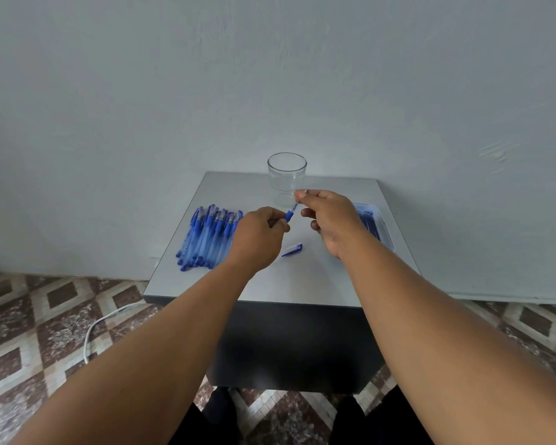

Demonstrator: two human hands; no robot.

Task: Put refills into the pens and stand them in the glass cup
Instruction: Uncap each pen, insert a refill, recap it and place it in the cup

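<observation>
A person stands at a small grey table (302, 277) set against a pale wall, both bare forearms reaching forward over it. The left hand (259, 234) has its fingers curled around the barrel of a blue pen (289, 216), whose open end points up and to the right. The right hand (329, 216) pinches a thin refill (296, 205) between thumb and forefinger, the refill's lower end at the mouth of the pen. Both are held in the air just in front of a clear glass cup (287, 175), which stands upright at the far edge of the table with nothing in it. To the left lies a heap of blue pens (206, 237), lying side by side. At the right edge sits a clear plastic tray (384, 226) with dark blue refills inside, partly hidden by the right wrist. A loose blue pen cap (292, 249) lies on the table between the hands. No brand name or writing can be read on anything. A white cable (92, 332) runs over the patterned tile floor
</observation>
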